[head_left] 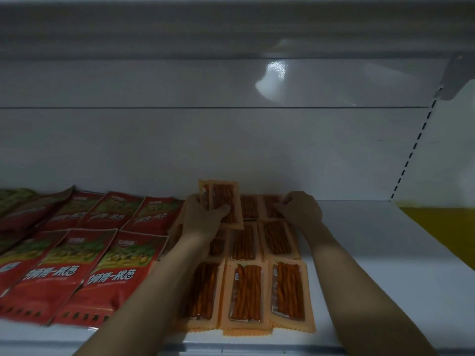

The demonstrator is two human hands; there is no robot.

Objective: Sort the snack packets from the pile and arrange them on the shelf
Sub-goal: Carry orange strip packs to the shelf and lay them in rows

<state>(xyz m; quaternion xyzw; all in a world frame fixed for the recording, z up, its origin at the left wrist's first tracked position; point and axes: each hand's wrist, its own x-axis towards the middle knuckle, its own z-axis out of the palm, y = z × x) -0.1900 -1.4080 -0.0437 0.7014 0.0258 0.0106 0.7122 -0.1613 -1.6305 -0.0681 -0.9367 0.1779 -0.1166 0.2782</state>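
Several orange packets of brown snack sticks [246,291] lie in rows on the white shelf [359,265]. My left hand [203,217] holds one such packet [222,199] tilted up at the back of the rows, thumb across its front. My right hand [300,209] reaches to the back right, its fingers curled on the rear packet [270,205] lying there. Red snack packets [102,273] lie in overlapping rows on the shelf's left half.
The shelf's white back wall [231,150] rises just behind the packets, and another shelf [231,34] hangs overhead. A slotted upright [413,150] stands at the right. A yellow surface [442,222] shows beyond the shelf's right edge.
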